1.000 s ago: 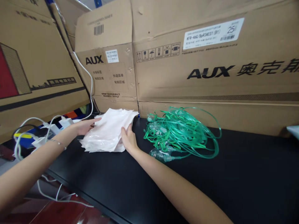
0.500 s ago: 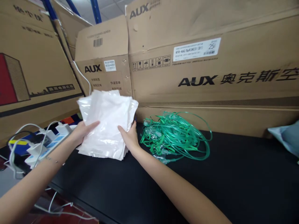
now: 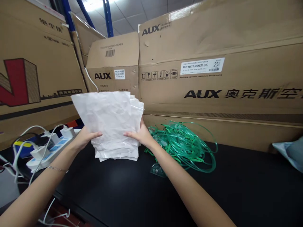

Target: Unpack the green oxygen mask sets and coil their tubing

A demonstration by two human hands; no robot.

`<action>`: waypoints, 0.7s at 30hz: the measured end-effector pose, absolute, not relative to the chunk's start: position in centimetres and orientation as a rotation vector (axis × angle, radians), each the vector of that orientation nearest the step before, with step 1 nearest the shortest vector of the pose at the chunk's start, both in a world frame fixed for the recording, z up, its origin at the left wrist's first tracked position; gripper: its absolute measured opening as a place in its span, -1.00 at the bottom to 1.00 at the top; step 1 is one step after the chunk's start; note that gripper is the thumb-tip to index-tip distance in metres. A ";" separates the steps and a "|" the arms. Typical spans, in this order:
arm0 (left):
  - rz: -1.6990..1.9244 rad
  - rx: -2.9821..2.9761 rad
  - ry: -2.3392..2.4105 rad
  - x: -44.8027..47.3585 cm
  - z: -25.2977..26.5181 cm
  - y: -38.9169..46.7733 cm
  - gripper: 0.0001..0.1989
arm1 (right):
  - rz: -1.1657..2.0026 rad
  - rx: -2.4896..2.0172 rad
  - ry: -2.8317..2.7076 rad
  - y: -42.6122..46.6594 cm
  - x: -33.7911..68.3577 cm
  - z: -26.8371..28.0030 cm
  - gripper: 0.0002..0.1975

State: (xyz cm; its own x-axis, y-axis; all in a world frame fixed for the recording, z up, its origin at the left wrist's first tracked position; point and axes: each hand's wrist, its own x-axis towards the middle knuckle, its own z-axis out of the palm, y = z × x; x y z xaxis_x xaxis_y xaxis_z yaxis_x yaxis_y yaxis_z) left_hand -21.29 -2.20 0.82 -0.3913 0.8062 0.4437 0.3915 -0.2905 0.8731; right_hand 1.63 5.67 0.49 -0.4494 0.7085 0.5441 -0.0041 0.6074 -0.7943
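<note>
A stack of white plastic bags [image 3: 111, 123] stands upright between my two hands, its lower edge at or just above the black tabletop [image 3: 113, 189]. My left hand [image 3: 86, 137] grips the left side, thumb across the front and fingers hidden behind. On the right side my right hand [image 3: 140, 134] is closed the same way. Several sheets fan out unevenly at the right edge. Just right of my right hand lies a tangled heap of green tubing and straps [image 3: 184, 145] with clear plastic pieces, partly covered by my right forearm.
A white power strip [image 3: 58, 146] with plugged-in chargers and cables lies at the left. Large cardboard boxes [image 3: 248, 72] wall off the back, and another box [image 3: 23, 75] rises at the left. A pale blue-grey bag [image 3: 290, 153] sits at the right edge.
The stack has been squared more upright toward me, and its top left corner now spreads outward. My right hand has shifted slightly right and up on it. The view has tilted upward.
</note>
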 end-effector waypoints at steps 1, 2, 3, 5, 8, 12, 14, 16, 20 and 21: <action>1.734 1.499 1.625 -21.1 1.0 -2.0 -0.13 | 0.916 -0.512 -1.877 5.6 1.2 0.2 0.15; 1.750 1.506 1.633 -20.9 1.1 -1.8 -0.17 | 0.892 -0.483 -1.880 5.5 0.7 0.0 0.17; 1.768 1.513 1.643 -20.7 1.1 -1.6 -0.21 | 0.861 -0.488 -1.869 5.4 0.3 -0.3 0.19; 1.790 1.526 1.671 -20.5 0.3 -1.2 -0.24 | 0.785 -0.596 -1.831 5.2 -0.5 -0.8 0.23; 1.691 1.519 1.763 -20.5 -2.3 -1.2 -0.23 | 0.750 -0.750 -1.827 5.4 -1.1 -1.8 0.24; 1.494 1.443 1.875 -21.5 -4.6 -1.3 -0.29 | 0.845 -0.984 -1.872 5.6 -1.1 -2.3 0.18; 1.477 1.401 1.921 -22.2 -4.1 -1.3 -0.29 | 0.855 -1.053 -1.900 5.3 -0.9 -1.9 0.12; 1.444 1.380 1.942 -23.0 -2.9 -1.2 -0.29 | 0.883 -1.089 -1.932 4.9 -0.9 -1.3 0.10; 0.951 1.268 1.846 -24.4 -1.3 -1.0 -0.41 | 1.138 -1.274 -2.079 3.6 -0.9 -0.9 0.13; 0.817 1.281 1.862 -24.7 -1.3 -0.8 -0.45 | 1.127 -1.344 -2.132 3.2 -0.9 -1.2 0.11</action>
